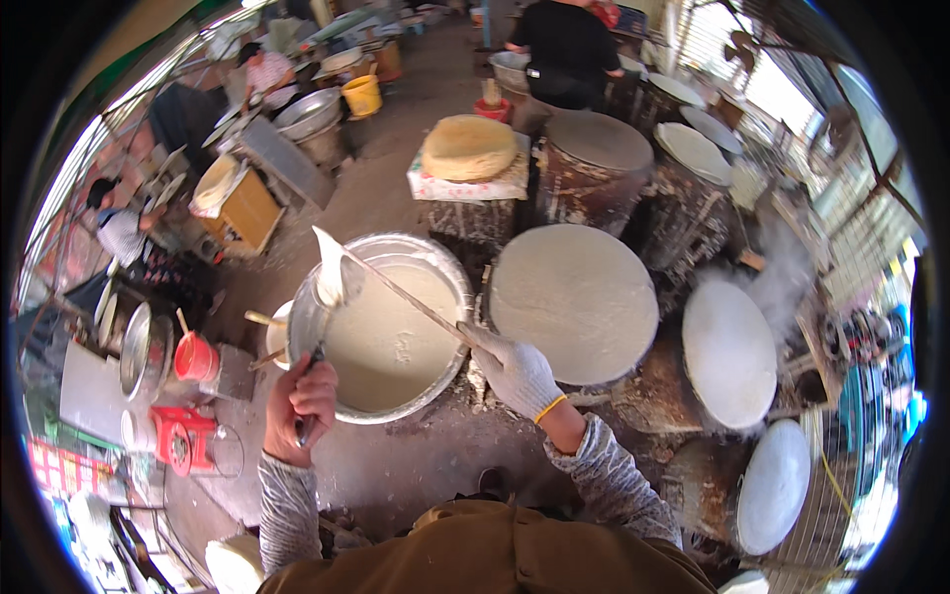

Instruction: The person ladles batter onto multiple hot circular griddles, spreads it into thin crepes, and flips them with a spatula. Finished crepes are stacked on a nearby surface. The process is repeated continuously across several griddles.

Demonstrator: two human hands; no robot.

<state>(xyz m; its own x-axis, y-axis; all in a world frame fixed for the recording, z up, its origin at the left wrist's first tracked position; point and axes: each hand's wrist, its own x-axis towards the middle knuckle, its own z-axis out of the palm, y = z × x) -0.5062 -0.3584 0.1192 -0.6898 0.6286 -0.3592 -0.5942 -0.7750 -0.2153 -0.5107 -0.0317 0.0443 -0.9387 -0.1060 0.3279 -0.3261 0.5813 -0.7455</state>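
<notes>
My left hand [300,404], bare, is closed around the dark handle of a ladle at the left side of a big metal basin [461,287]. Pale batter [381,342] lies in the basin. My right hand [515,368] wears a whitish knit glove and grips a long thin wooden stick. This stick belongs to a spreader [401,287] that slants up and left across the basin, with a white, batter-coated blade at its far end. Blade and ladle head meet or overlap above the basin's left rim; whether they touch, I cannot tell. Right of the basin is a round griddle [574,302] with a pale surface.
Steam rises near another round griddle [730,354] at the right; a further one [773,487] is nearer me. A stack of thin round flatbreads [468,148] rests on a stand ahead. A red bucket [197,356] stands left. Several people work farther off, one in black [562,49].
</notes>
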